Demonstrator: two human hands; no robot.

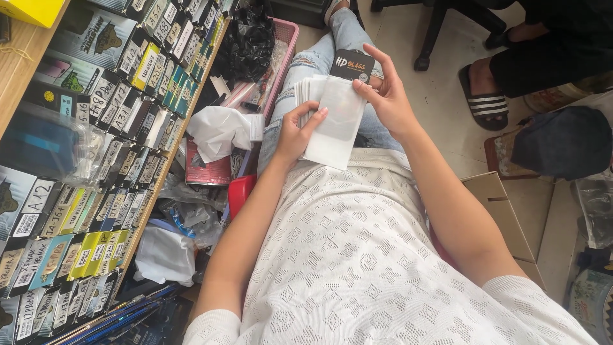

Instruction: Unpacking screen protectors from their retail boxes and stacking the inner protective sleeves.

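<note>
I sit in a white knitted top and torn jeans, holding a stack of thin white sleeves (332, 121) over my lap. My left hand (295, 133) grips the stack from the left, thumb lying across the front sleeve. My right hand (385, 96) holds the stack's right edge and top. Behind the white sleeves, at the top of the stack, a black packet with a hanger hole (352, 64) sticks out under my right fingers.
On my left, a wooden shelf (19, 70) holds rows of boxed packets (96, 185). A pink basket (285, 57) with black wrappers, crumpled white paper (220, 131) and a red tub (241, 191) lie below it. A cardboard box (504, 211) stands right; another person's sandalled foot (483, 96) rests on the floor.
</note>
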